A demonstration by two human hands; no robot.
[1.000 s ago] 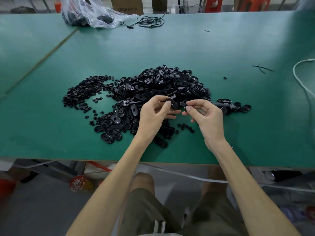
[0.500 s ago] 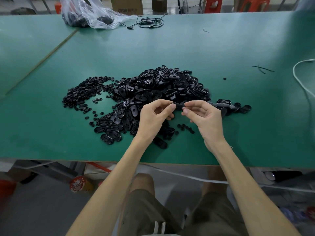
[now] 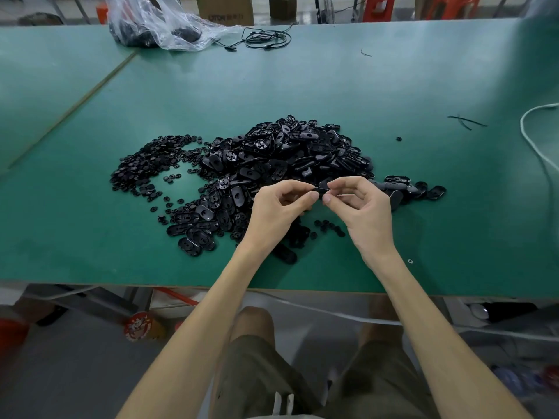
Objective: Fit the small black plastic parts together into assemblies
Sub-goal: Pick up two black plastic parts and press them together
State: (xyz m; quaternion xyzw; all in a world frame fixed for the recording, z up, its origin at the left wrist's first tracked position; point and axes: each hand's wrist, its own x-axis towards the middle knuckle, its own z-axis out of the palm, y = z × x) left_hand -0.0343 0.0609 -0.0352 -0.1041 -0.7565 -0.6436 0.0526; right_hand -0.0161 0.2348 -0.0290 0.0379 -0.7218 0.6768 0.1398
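Left hand (image 3: 273, 214), right hand (image 3: 364, 213) now closer, both pinching black part (image 3: 322, 186) over pile (image 3: 290, 155).

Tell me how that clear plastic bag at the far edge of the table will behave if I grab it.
The clear plastic bag lies crumpled and slack, so it is likely floppy. Its dark contents sit low inside, so it would probably sag there when lifted. Its glossy film may be slippery.

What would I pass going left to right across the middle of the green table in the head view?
Scatter of small round parts → heap of oval parts → single stray round part → black wire scraps → white cable.
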